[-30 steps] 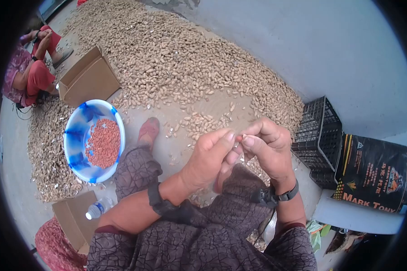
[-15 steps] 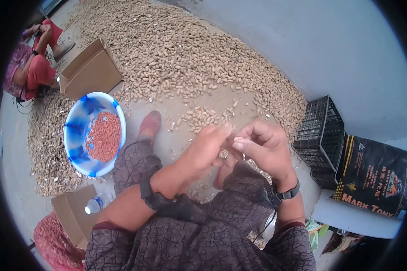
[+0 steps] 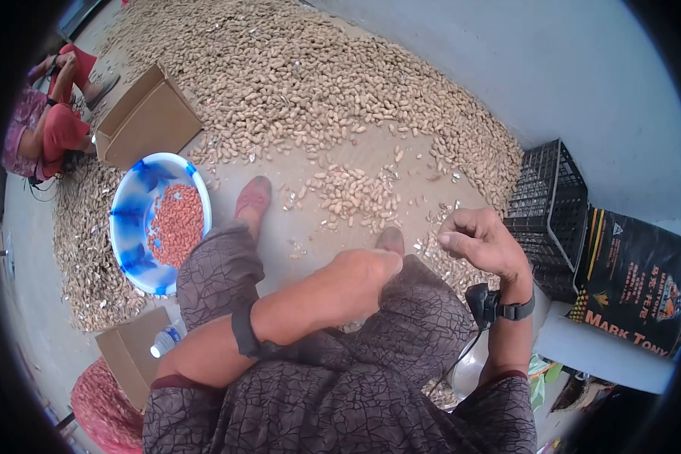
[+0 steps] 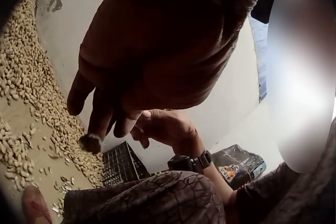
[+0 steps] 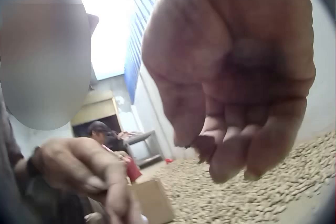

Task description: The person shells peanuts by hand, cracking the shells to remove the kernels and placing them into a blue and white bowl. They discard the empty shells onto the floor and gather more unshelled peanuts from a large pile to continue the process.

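My left hand (image 3: 356,284) is over my lap, palm down and blurred, its fingers mostly hidden in the head view. In the left wrist view its fingers (image 4: 98,111) point downward, with a small rough greyish-brown bit (image 4: 91,143) at one fingertip. I cannot tell what the palm holds. My right hand (image 3: 483,240) is raised apart from it, near the black crate. The right wrist view shows its fingers (image 5: 231,155) loosely curled, with nothing seen between them. Below and ahead, a small heap of peanuts (image 3: 359,195) lies on the floor between my feet.
A blue-and-white basin (image 3: 132,257) with red peanut kernels (image 3: 175,227) stands left. Beyond are a cardboard box (image 3: 147,125), a large peanut pile (image 3: 318,83) and a seated person (image 3: 49,125). A black crate (image 3: 545,204), a printed bag (image 3: 635,287) and a wall are right.
My hands worked together at a peanut before; now they are apart. The right hand has moved right, and the left has turned palm down and dropped slightly toward my lap.
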`<state>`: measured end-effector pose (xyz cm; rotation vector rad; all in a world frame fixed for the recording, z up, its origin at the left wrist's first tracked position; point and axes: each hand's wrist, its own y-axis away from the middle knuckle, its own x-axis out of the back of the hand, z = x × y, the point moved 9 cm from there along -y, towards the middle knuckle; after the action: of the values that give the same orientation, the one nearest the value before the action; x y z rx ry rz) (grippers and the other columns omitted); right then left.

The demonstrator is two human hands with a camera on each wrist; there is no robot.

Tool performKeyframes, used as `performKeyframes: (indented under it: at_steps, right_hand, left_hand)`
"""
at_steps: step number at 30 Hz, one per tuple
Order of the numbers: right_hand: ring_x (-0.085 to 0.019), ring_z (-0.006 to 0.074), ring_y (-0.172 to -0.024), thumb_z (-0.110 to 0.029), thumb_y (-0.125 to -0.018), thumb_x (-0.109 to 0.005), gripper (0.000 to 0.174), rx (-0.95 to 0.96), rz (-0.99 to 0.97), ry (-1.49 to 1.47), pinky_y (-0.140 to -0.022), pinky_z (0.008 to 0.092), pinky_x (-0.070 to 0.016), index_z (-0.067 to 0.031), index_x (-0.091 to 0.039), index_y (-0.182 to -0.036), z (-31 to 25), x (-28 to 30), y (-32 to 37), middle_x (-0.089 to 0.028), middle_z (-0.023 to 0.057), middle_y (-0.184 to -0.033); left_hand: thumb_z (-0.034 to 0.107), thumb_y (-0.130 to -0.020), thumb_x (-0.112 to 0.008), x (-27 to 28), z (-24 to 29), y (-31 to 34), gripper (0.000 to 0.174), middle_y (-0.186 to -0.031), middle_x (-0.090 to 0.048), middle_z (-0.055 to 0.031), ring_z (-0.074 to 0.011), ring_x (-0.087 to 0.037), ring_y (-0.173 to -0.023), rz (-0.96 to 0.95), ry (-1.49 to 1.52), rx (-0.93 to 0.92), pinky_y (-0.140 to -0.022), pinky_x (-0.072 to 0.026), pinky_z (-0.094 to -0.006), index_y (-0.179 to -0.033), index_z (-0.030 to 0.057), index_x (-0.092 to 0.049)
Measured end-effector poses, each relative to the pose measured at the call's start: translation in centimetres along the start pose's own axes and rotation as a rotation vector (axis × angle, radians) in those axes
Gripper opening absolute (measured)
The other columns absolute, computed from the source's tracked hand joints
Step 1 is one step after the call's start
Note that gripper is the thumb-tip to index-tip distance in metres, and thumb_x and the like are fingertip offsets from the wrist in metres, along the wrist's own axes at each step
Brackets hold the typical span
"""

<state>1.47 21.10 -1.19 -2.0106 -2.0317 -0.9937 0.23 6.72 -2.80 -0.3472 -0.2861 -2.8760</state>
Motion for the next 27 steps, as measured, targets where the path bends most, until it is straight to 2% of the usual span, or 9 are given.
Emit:
performKeyframes:
  at_steps: [1, 2, 4, 5, 7, 11, 13, 16, 27]
  right_hand:
    - [-0.047, 0.0072, -0.052, -0.015, -0.076, -0.059, 0.018, -0.104, -0.104, 0.109, -0.048, 0.0231, -0.0370, 0.0020, -0.057, -0.070, 2.4, -0.6, -0.1, -0.052, 0.0022, -0.056]
    - [-0.047, 0.0072, -0.052, -0.015, -0.076, -0.059, 0.018, -0.109, -0.105, 0.104, -0.048, 0.0231, -0.0370, 0.0020, -0.057, -0.070, 3.8, -0.6, -0.2, -0.052, 0.0022, -0.056]
    - [-0.058, 0.0247, -0.060, -0.022, -0.072, -0.062, 0.020, -0.195, -0.009, 0.457, -0.056, 0.0333, -0.0439, -0.0017, -0.060, -0.073, 7.3, 0.0, -0.3, -0.056, 0.0147, -0.062]
    - [-0.058, 0.0247, -0.060, -0.022, -0.072, -0.062, 0.020, -0.199, -0.011, 0.450, -0.056, 0.0333, -0.0439, -0.0017, -0.060, -0.073, 8.8, -0.4, -0.6, -0.056, 0.0147, -0.062]
    - [-0.058, 0.0330, -0.071, -0.023, -0.071, -0.062, 0.019, -0.205, 0.119, 0.560, -0.065, 0.0375, -0.0454, -0.0050, -0.062, -0.079, 11.4, -0.1, -1.4, -0.059, 0.0178, -0.070]
    - [-0.059, 0.0324, -0.072, -0.021, -0.071, -0.061, 0.021, -0.217, 0.201, 0.428, -0.066, 0.0374, -0.0457, -0.0047, -0.061, -0.083, 16.0, -1.7, -4.5, -0.059, 0.0182, -0.071]
    - [-0.058, 0.0336, -0.078, -0.022, -0.071, -0.062, 0.027, -0.296, 0.180, 0.344, -0.069, 0.0385, -0.0452, -0.0047, -0.058, -0.092, 19.3, -3.0, -6.5, -0.060, 0.0194, -0.078]
    - [-0.057, 0.0346, -0.084, -0.022, -0.071, -0.062, 0.036, -0.262, 0.220, 0.322, -0.073, 0.0397, -0.0445, -0.0041, -0.052, -0.101, 22.4, -4.3, -9.5, -0.059, 0.0209, -0.085]
    - [-0.056, 0.0323, -0.090, -0.026, -0.069, -0.064, 0.044, -0.317, 0.147, 0.527, -0.078, 0.0384, -0.0437, -0.0025, -0.048, -0.102, 29.2, -8.7, -17.9, -0.059, 0.0206, -0.092]
  left_hand:
    - [-0.001, -0.070, -0.051, -1.4, 0.4, 0.3, 0.017, -0.086, -0.056, -0.0203, -0.0327, -0.057, -0.082, -0.125, -0.473, -0.048, -0.077, -0.0446, -0.0395, -0.087, -0.0038, -0.050]
    - [-0.001, -0.070, -0.051, -1.7, 0.4, 0.4, 0.017, -0.086, -0.056, -0.0203, -0.0327, -0.057, -0.082, -0.131, -0.471, -0.047, -0.077, -0.0446, -0.0395, -0.087, -0.0038, -0.050]
    - [-0.004, -0.064, -0.050, -3.7, -0.3, 1.0, 0.021, -0.088, -0.055, -0.0225, -0.0394, -0.054, -0.083, -0.292, -0.438, -0.010, -0.079, -0.0419, -0.0426, -0.085, -0.0034, -0.050]
    - [-0.004, -0.064, -0.050, -4.0, -0.4, 1.1, 0.021, -0.088, -0.055, -0.0225, -0.0394, -0.054, -0.083, -0.299, -0.437, -0.006, -0.079, -0.0419, -0.0426, -0.085, -0.0034, -0.050]
    - [-0.008, -0.063, -0.047, -3.1, 0.9, 0.8, 0.025, -0.086, -0.057, -0.0207, -0.0401, -0.055, -0.078, -0.153, -0.292, -0.116, -0.077, -0.0431, -0.0412, -0.087, -0.0031, -0.050]
    - [-0.009, -0.066, -0.046, -1.3, 1.2, 0.6, 0.026, -0.082, -0.057, -0.0191, -0.0342, -0.058, -0.075, -0.092, -0.113, -0.010, -0.071, -0.0453, -0.0374, -0.091, -0.0026, -0.051]
    - [-0.009, -0.073, -0.043, -1.1, 0.1, 0.8, 0.023, -0.080, -0.057, -0.0133, -0.0217, -0.059, -0.071, -0.065, 0.293, 0.074, -0.066, -0.0454, -0.0293, -0.093, -0.0012, -0.054]
    - [-0.005, -0.081, -0.041, -0.3, -1.2, 0.9, 0.019, -0.078, -0.057, -0.0064, -0.0111, -0.055, -0.069, -0.001, 0.485, 0.277, -0.065, -0.0433, -0.0229, -0.091, -0.0006, -0.056]
    - [0.002, -0.089, -0.039, 1.4, -3.0, 0.5, 0.019, -0.078, -0.057, -0.0030, -0.0076, -0.053, -0.069, 0.172, 0.658, 0.520, -0.066, -0.0423, -0.0199, -0.090, -0.0009, -0.058]
